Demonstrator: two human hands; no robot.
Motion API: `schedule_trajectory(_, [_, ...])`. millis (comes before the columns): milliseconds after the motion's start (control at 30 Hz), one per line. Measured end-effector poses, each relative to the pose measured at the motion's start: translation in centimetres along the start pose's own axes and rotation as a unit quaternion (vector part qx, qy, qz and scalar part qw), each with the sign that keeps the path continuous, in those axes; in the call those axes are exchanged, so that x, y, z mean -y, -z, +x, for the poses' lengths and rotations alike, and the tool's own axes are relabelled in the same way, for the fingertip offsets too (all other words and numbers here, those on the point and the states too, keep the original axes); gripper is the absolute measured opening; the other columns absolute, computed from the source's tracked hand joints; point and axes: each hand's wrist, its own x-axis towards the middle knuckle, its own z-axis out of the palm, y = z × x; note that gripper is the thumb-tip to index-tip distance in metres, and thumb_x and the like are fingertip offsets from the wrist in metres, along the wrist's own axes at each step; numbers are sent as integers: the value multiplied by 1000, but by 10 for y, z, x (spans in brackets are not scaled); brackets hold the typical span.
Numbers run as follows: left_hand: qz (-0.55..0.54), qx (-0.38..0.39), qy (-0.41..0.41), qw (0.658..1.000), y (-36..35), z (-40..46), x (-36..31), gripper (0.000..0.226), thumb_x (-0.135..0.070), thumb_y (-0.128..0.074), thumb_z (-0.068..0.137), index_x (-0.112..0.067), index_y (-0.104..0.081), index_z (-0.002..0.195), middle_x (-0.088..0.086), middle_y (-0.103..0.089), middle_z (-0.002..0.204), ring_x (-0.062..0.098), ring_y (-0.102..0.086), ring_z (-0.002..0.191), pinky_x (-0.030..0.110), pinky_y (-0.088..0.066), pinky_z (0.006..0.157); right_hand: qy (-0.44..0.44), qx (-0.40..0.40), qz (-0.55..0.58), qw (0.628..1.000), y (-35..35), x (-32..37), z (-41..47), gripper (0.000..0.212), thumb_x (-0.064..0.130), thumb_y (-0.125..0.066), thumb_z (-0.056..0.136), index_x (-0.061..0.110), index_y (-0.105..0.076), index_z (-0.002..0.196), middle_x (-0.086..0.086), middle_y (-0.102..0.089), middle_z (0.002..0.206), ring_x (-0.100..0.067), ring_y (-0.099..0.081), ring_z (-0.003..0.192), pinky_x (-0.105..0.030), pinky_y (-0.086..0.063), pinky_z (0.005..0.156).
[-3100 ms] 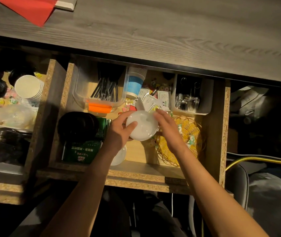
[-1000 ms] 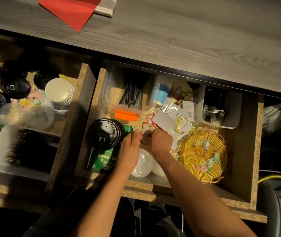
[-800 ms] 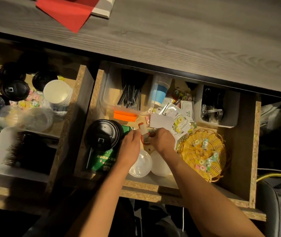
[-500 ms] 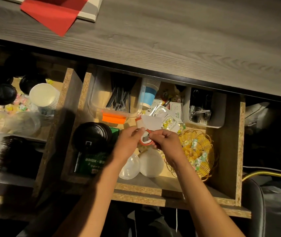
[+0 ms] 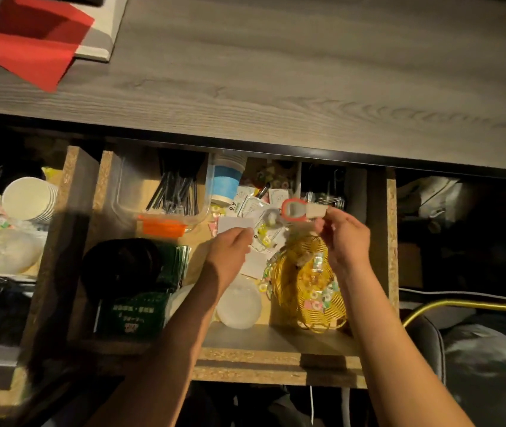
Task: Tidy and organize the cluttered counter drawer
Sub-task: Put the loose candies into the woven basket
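Observation:
The open wooden drawer (image 5: pixel 382 241) lies below the counter edge. My right hand (image 5: pixel 345 238) pinches the white handle of a red-and-white bottle opener (image 5: pixel 299 210), held above the drawer's back right. My left hand (image 5: pixel 230 252) pinches a white card (image 5: pixel 234 225) over a heap of small white packets (image 5: pixel 261 208). A yellow wire basket (image 5: pixel 307 288) of wrapped sweets sits under my right wrist. Two white round lids (image 5: pixel 239 303) lie at the drawer front, partly hidden by my left arm.
A clear tub (image 5: pixel 165 192) of black cutlery with an orange piece, a blue-banded paper cup stack (image 5: pixel 225 180), black lids (image 5: pixel 119 266), green packets (image 5: pixel 134 312) and a white clip bin (image 5: pixel 331 186) fill the drawer. A second drawer at left holds white cups (image 5: pixel 28 198). Red paper (image 5: pixel 30 41) lies on the counter.
My right hand has carried the bottle opener up and to the right, away from my left hand. My left hand now holds the white card. The view shifted.

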Motion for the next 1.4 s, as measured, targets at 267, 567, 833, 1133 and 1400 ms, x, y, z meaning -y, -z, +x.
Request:
schedule_trajectory(267, [289,-34,-54,955,3,63,27,73,-26,-72,88,-23,-35,151,5,-39,155,27,-35,142,43,-33,116,-109,-34,27,993,8,14,40,16,10,-62,95,1,-65,108,-13,-66,105,-20,-70,91,-26,-60,75])
schedule_trajectory(567, [460,-114,-79,877,-2,75,43,66,-40,-74,85,-22,-45,141,7,-51,137,27,-46,125,36,-41,102,199,116,-446,865,-19,-55,6,28,11,-62,94,13,-67,121,-2,-69,115,-13,-65,98,-15,-49,79])
schedule_trajectory(833, [322,-207,-193,903,13,45,24,20,-13,-64,94,2,-66,107,22,-68,96,36,-66,90,40,-56,76,261,118,-586,758,-47,-78,15,58,22,-73,85,17,-49,137,-6,-52,133,-23,-45,124,-32,-41,101])
schedule_trajectory(1133, [-14,-117,65,991,27,25,-1,19,-15,-47,102,0,-58,102,9,-50,87,21,-50,81,30,-41,68,180,86,-498,844,-54,-79,14,36,17,-74,85,12,-61,119,-3,-66,104,-15,-61,80,-16,-42,58])
schedule_trajectory(1400, [-162,20,201,966,41,7,-16,38,-50,-66,87,-20,-61,110,5,-48,81,9,-42,54,21,-31,46,211,80,-385,895,-41,-60,9,20,26,-65,92,11,-67,79,-2,-62,68,-11,-52,58,-24,-42,51])
